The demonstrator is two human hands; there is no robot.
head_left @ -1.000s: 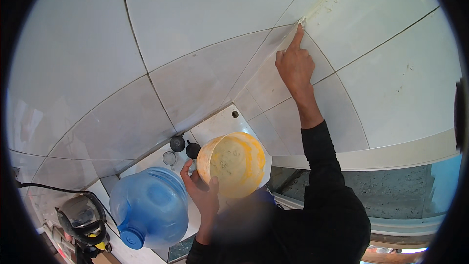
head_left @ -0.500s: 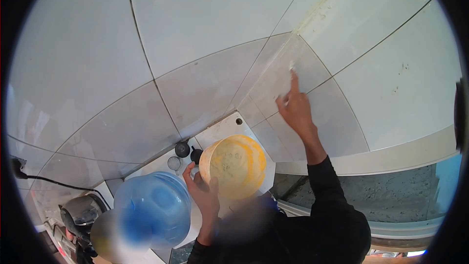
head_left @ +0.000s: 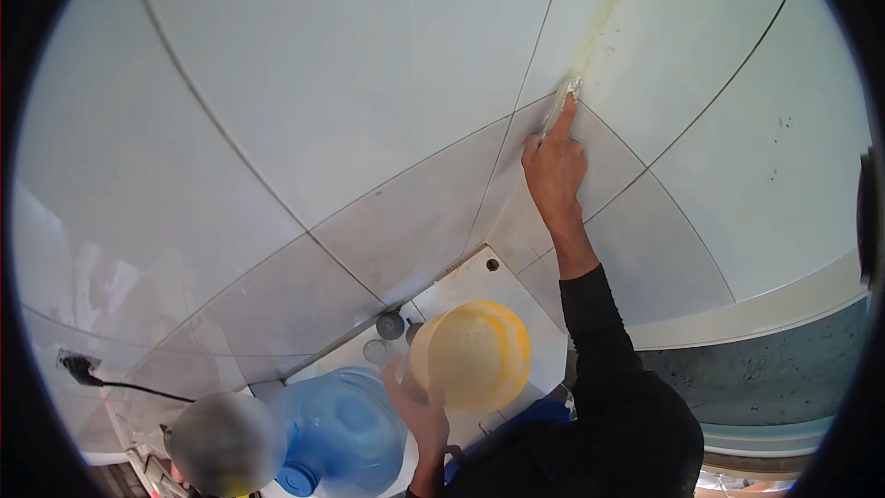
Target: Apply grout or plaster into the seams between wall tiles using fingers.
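Our left hand [head_left: 422, 413] sits, thumb and fingers apart, at the left side of the yellow-stained bucket [head_left: 510, 337]; we cannot tell whether they clamp it. A blue jug [head_left: 355, 420] stands near, on the white table [head_left: 521, 290]. Our right hand [head_left: 556, 173] reaches up, index straight, other fingers curled, touching pale paste [head_left: 574, 84] at the tiled wall's [head_left: 341, 83] corner

And there's no readable lettering, number or sign anywhere here: none on the yellow bucket [head_left: 513, 341] right at the left hand [head_left: 419, 408], none on the blue bottle [head_left: 346, 420] just left of it. Up by the right hand [head_left: 555, 171], the wall tiles [head_left: 616, 159] show no legible marking either.
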